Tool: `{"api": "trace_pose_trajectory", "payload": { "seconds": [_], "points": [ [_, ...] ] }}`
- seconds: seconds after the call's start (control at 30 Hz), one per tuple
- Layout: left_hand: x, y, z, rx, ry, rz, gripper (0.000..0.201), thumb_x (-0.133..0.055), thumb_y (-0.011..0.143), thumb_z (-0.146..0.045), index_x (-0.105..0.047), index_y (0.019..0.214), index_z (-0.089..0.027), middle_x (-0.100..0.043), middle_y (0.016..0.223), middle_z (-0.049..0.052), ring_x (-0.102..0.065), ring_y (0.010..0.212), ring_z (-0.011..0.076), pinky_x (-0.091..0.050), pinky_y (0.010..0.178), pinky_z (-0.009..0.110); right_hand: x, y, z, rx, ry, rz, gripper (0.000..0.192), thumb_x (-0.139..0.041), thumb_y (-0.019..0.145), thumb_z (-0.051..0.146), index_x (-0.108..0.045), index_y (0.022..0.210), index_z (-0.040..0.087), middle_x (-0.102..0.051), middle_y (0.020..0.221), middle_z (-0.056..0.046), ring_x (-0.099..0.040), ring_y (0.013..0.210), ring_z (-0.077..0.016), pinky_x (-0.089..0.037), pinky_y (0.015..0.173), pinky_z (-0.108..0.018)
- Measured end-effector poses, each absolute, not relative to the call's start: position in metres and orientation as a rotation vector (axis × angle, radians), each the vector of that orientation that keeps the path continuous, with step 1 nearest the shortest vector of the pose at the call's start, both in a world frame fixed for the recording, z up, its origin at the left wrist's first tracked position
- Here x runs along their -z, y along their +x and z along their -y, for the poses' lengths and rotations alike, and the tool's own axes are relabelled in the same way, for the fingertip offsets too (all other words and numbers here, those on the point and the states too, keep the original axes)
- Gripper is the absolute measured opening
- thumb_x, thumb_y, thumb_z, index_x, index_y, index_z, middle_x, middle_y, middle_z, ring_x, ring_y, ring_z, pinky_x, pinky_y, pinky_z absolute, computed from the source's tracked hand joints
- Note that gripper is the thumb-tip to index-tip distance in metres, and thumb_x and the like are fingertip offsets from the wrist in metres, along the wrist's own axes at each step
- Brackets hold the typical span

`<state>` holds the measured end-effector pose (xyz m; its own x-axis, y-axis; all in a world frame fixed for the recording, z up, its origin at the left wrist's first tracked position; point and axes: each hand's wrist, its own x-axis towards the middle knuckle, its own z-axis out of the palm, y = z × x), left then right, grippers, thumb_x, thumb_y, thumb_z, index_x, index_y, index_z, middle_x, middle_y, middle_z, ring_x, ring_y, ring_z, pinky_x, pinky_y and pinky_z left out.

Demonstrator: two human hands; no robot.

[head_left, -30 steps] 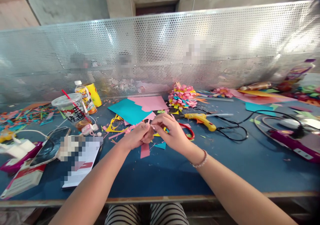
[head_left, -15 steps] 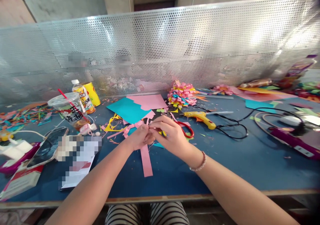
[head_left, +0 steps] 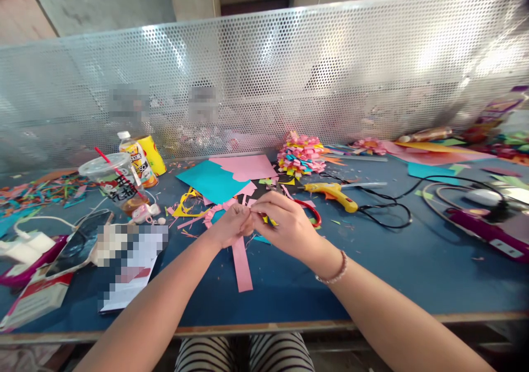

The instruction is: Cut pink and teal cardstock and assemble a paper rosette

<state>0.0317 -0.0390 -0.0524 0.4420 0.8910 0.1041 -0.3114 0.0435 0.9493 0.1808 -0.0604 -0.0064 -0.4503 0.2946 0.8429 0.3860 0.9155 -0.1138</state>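
Pinched together at the tips, the fingers of the left hand (head_left: 230,226) and the right hand (head_left: 285,217) meet, it seems, on a small paper piece (head_left: 250,207); most of it is hidden, so I cannot tell its fold. For such fine work, I judge it is good that the left holds firmly while the right presses lightly, because thin paper can crease or tear. Both wrists should be kept low and calm.

Below the left hand, a pink strip (head_left: 242,267) runs toward the table's near edge; whether it is held or only lies there, I cannot tell. Just beyond the hands are yellow scraps (head_left: 188,205), a blue sheet (head_left: 212,182) and a pink sheet (head_left: 254,166). Red scissors (head_left: 314,213) lie partly behind the right hand, near the glue gun (head_left: 330,194). Farther off, against the panel (head_left: 173,96), a paper pompom (head_left: 301,156) stands.
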Motion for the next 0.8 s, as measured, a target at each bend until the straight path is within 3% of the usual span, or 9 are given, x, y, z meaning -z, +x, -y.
{"api": "trace_pose_trajectory", "payload": {
  "seconds": [0.33,0.8],
  "points": [
    [0.0560,0.0313,0.0348,-0.994,1.288,-0.443,0.058,-0.055,0.067,-0.061,-0.029,0.041,-0.016,-0.018,0.039,-0.007,-0.016,0.036,0.0039,-0.010,0.042,0.024,0.0036,0.1836,0.0587,0.109,-0.497,2.014,0.012,-0.049,0.080,0.011,-0.060,0.079,0.016,-0.059,0.079,-0.006,-0.056,0.075,-0.0142,-0.050,0.067,-0.028],
    [0.0530,0.0337,0.0357,-1.006,1.289,-0.465,0.062,-0.055,0.063,-0.065,-0.028,0.039,-0.015,-0.020,0.036,-0.007,-0.018,0.033,0.0024,-0.010,0.040,0.023,0.0016,0.1867,0.0525,-0.010,-0.407,2.075,0.014,-0.049,0.082,0.011,-0.062,0.086,0.016,-0.060,0.085,-0.007,-0.057,0.081,-0.0142,-0.051,0.070,-0.029]
  ]
}}
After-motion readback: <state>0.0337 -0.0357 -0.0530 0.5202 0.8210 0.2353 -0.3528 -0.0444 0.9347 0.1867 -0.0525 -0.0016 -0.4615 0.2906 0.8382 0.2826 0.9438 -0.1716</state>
